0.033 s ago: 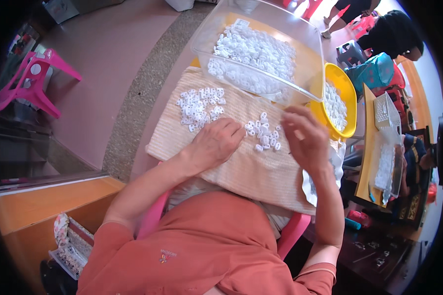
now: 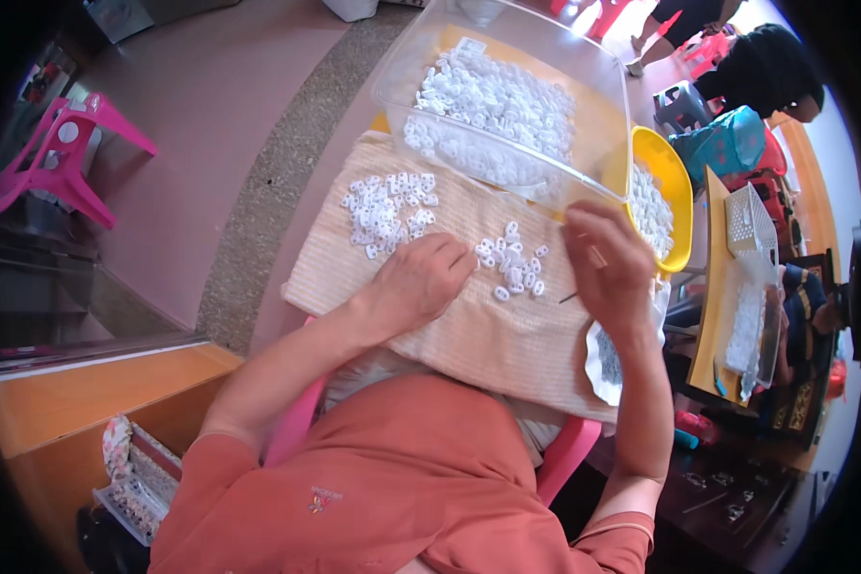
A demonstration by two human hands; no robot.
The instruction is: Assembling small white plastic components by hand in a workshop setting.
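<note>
Resting on a beige cloth (image 2: 507, 344), the left hand (image 2: 421, 282) lies palm down, its grip loose and holding nothing, fingertips beside a small cluster of white rings (image 2: 512, 263). A larger pile (image 2: 387, 210) sits on the cloth's far left part. Over the cloth's right edge, the right hand (image 2: 610, 268) pinches a thin needle (image 2: 569, 298). Beyond the cloth stands a clear tub (image 2: 584, 86) of rings; at its right, a yellow bowl (image 2: 674, 187).
</note>
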